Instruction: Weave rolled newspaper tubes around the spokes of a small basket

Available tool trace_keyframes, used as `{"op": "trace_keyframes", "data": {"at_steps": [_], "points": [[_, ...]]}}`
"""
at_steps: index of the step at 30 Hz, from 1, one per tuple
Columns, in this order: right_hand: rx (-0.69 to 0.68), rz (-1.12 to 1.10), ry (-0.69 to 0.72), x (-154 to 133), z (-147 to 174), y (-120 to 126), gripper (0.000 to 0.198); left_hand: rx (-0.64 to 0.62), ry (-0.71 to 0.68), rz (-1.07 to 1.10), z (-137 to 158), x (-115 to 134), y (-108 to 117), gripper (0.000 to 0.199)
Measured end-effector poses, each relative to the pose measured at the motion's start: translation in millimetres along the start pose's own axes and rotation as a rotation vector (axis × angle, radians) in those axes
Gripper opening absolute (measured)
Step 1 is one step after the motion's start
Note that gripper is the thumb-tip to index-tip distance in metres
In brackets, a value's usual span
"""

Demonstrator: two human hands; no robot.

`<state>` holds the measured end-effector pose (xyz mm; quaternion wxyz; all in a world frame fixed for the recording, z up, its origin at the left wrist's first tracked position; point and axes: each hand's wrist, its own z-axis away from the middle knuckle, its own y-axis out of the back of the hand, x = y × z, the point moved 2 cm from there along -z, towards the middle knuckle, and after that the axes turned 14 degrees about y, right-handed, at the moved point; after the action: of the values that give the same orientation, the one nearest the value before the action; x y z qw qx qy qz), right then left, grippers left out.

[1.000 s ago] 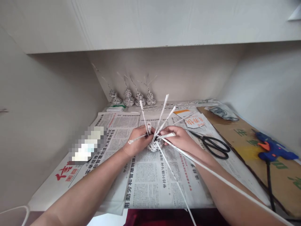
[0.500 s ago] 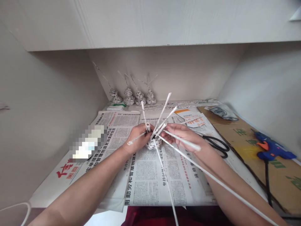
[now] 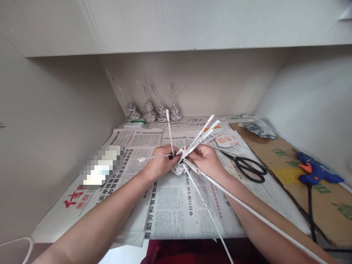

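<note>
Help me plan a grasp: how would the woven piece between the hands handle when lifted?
The woven piece is probably light, being apparently rolled newsprint. Its short strips look fairly stiff, as they stick out straight. The two long strands may trail or snag, since they reach far beyond the others.

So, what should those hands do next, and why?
Perhaps the right hand should press the short paper strip beside it snug against the woven piece: that strip juts out from the rim, while the left hand grips the opposite side.
</note>
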<state>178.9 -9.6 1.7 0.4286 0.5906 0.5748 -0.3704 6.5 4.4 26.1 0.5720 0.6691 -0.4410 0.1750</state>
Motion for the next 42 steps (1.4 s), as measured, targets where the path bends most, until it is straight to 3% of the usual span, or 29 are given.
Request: {"op": "trace_keyframes", "data": {"at_steps": [6,11,20,27,32,38,42], "points": [[-0.017,0.095,0.054,-11,2,5,0.018,-0.119,-0.175,-0.033,3,6,4,0.024],[-0.071,0.247,0.153,-24,6,1,0.017,-0.125,-0.196,-0.106,3,8,7,0.028],[0.004,-0.048,-0.086,-16,2,-2,0.018,-0.082,-0.125,-0.127,4,7,6,0.018],[0.044,0.003,-0.082,-21,-2,1,0.013,-0.132,-0.255,-0.250,4,14,5,0.016],[0.018,-0.045,-0.072,-26,-3,1,0.020,-0.189,-0.294,-0.238,4,15,7,0.019],[0.014,-0.120,-0.159,-26,-2,-3,0.017,-0.171,-0.206,-0.140,5,14,9,0.016],[-0.019,-0.095,-0.106,-26,-1,-3,0.020,-0.099,-0.062,-0.046,6,9,0,0.009]]}}
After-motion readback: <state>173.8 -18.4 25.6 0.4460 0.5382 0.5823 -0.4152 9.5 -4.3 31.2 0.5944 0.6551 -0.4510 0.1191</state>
